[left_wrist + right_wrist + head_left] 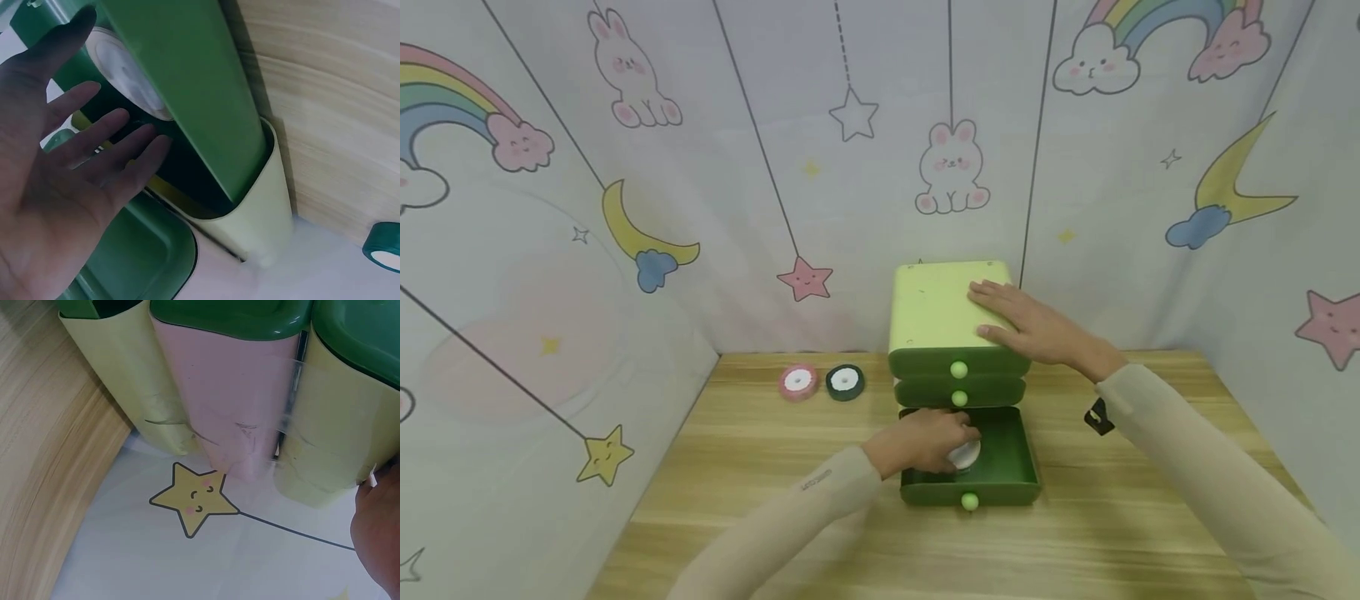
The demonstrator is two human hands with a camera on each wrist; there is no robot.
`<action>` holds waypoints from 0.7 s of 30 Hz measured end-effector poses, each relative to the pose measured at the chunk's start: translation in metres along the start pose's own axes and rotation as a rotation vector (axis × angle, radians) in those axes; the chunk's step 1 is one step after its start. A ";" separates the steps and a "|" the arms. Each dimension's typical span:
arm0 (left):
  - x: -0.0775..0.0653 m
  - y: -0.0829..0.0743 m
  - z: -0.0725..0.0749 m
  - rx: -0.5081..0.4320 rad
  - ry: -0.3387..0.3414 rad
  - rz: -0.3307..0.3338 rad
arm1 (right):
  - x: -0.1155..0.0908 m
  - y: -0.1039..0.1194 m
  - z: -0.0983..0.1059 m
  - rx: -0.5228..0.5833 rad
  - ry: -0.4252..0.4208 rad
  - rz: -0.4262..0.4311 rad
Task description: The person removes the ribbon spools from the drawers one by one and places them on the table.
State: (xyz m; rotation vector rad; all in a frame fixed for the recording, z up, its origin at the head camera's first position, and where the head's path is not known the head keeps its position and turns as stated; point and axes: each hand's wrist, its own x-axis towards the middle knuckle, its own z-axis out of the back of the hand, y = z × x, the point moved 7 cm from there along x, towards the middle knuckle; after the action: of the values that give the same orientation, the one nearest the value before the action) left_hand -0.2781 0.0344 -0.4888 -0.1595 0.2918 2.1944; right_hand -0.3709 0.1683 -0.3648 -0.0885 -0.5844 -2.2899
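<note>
A small cabinet (936,308) with a yellow-green top and dark green drawer fronts stands on the table. Its lowest drawer (1011,454) is pulled out. Inside lies a white round roll (967,455), which looks like a ribbon spool; the left wrist view shows the same roll (128,72) lying against the green drawer floor. My left hand (925,442) reaches into the drawer over the roll. Its fingers (106,128) are spread and loosely bent, with a gap to the roll. My right hand (1037,329) rests on the cabinet's top right side, fingers extended.
Left of the cabinet, a pink spool (798,382) and a dark green spool (846,382) lie on the wooden table (760,467). A small black object (1099,417) is by the right sleeve. A printed cloth (880,208) hangs close behind the cabinet.
</note>
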 end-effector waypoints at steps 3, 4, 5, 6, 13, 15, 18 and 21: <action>0.004 -0.001 -0.002 0.022 0.002 0.003 | 0.000 0.000 0.000 -0.001 -0.003 0.001; 0.005 -0.001 -0.003 0.025 0.001 0.002 | 0.000 0.000 0.000 -0.002 -0.003 0.002; 0.006 -0.001 -0.005 0.027 0.000 0.000 | 0.000 0.000 0.000 -0.003 -0.002 0.002; 0.007 -0.001 -0.005 0.026 0.003 0.002 | 0.000 0.000 0.000 -0.006 -0.001 0.001; 0.012 0.000 -0.010 0.009 0.027 0.007 | -0.001 0.001 0.000 -0.011 -0.004 0.000; 0.012 0.000 -0.010 0.007 0.035 0.004 | -0.001 0.001 0.000 -0.008 -0.005 -0.003; 0.013 0.000 -0.011 0.006 0.042 0.002 | -0.001 0.001 0.000 -0.004 -0.007 -0.003; 0.014 0.001 -0.011 -0.002 0.041 0.003 | 0.000 0.001 0.000 -0.003 -0.008 -0.001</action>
State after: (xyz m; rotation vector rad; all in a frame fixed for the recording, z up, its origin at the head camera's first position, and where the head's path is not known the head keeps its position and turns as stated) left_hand -0.2868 0.0413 -0.5026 -0.2052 0.3132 2.1967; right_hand -0.3696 0.1678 -0.3644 -0.0990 -0.5855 -2.2924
